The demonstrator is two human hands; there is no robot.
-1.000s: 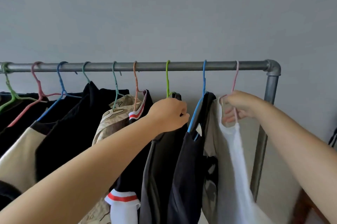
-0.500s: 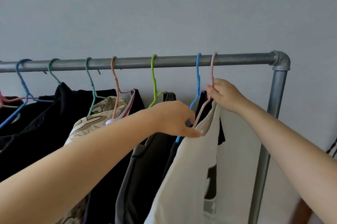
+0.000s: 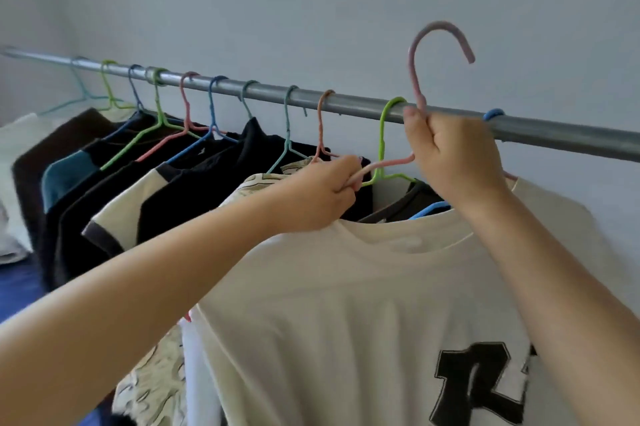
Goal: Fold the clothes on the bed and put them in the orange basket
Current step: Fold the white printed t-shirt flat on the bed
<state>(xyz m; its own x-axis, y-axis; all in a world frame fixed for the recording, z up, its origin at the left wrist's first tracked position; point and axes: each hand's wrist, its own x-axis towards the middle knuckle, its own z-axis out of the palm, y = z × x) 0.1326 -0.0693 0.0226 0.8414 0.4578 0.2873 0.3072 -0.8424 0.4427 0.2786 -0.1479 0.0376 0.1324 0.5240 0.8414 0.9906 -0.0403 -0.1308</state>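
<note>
A cream T-shirt (image 3: 346, 304) with a black letter print hangs on a pink hanger (image 3: 420, 54), whose hook is lifted off and above the grey metal rail (image 3: 346, 105). My right hand (image 3: 450, 151) grips the hanger's neck just under the hook. My left hand (image 3: 322, 193) holds the hanger's left shoulder arm at the shirt's collar. The shirt hangs in front of the rail, facing me. The orange basket is out of view.
Several coloured hangers (image 3: 287, 120) with dark and cream garments (image 3: 194, 183) fill the rail to the left. A green hanger (image 3: 384, 134) and a blue one (image 3: 493, 113) sit right behind my hands. A blue bed surface (image 3: 17, 290) shows at lower left. The grey wall (image 3: 311, 9) is behind.
The pink hanger with the cream T-shirt has come off the rail and risen above it. My left hand moved from the shirt's edge onto the hanger's arm. The view swung left.
</note>
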